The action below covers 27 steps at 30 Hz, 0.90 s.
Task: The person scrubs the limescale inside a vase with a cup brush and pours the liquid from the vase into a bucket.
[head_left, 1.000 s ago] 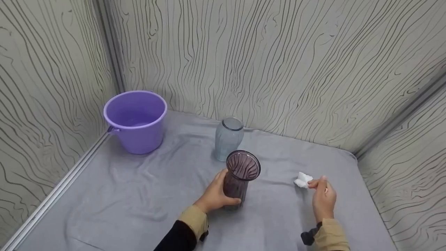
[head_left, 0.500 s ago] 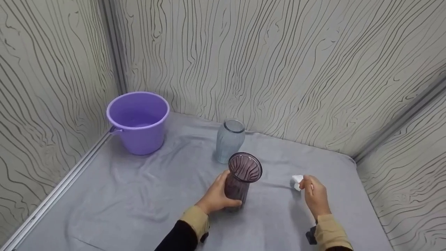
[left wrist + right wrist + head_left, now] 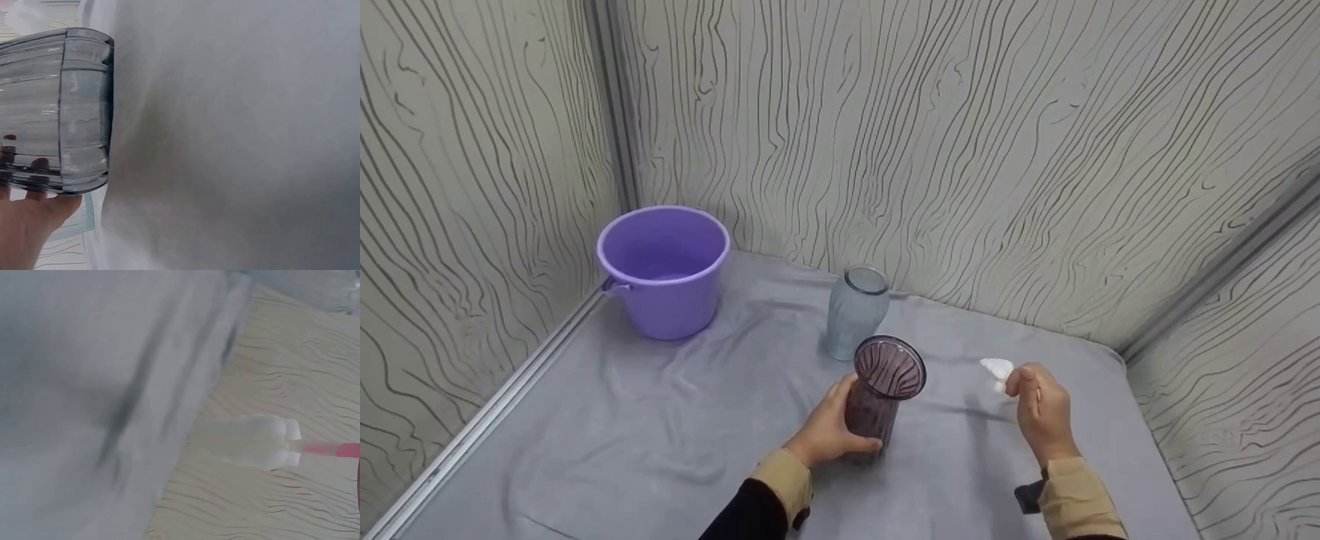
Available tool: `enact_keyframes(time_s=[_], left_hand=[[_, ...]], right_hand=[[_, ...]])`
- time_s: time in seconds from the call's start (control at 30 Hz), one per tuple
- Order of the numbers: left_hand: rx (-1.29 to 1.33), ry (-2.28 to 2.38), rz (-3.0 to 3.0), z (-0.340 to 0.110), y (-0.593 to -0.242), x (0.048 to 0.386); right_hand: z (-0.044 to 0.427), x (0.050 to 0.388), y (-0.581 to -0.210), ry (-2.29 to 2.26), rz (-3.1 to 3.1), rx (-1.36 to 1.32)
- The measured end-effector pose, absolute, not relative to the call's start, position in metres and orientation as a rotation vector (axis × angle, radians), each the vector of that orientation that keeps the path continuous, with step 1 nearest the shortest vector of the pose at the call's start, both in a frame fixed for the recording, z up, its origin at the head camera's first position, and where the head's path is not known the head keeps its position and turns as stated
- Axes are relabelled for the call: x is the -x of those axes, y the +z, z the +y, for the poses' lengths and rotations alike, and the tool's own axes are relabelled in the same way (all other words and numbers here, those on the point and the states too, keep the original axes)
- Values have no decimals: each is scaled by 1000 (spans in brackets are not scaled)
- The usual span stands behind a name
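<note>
White sponge (image 3: 997, 369) (pink-stemmed) neared the purple vase (image 3: 879, 409).

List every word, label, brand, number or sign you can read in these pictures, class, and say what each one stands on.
None: no readable text shows in any view.
Purple vase: ridged glass, no lettering visible.
White item on a pink stem: somewhat blurred, no marking to be made out.
Blue vase: no label visible.
Bucket: no brand or number visible.
Wall: dark wavy lines, a pattern rather than writing.
</note>
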<state>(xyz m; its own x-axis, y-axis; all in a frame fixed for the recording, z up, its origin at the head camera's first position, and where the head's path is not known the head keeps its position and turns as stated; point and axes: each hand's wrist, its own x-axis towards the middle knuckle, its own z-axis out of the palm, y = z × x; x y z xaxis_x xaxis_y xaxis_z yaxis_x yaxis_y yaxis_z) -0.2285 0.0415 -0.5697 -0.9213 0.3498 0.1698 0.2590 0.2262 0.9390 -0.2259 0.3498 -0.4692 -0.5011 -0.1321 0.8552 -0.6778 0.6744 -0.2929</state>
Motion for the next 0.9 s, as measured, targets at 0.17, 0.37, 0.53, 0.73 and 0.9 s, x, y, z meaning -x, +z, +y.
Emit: enact_keyframes(time_s=[0.17, 0.37, 0.53, 0.73, 0.9], left_hand=[[-579, 1792, 2405, 40, -571, 227], [-564, 1794, 2404, 41, -572, 226], [-577, 1788, 2400, 41, -574, 227], [-592, 1789, 2411, 41, -574, 228], [-590, 1808, 2409, 40, -573, 229]], right_hand=[[327, 216, -439, 995, -1852, -698], [287, 199, -401, 1255, -1585, -901], [252, 187, -375, 1301, -1403, -1072], [225, 178, -354, 1331, -1251, -1275], [216, 179, -353, 1293, -1293, -1332]])
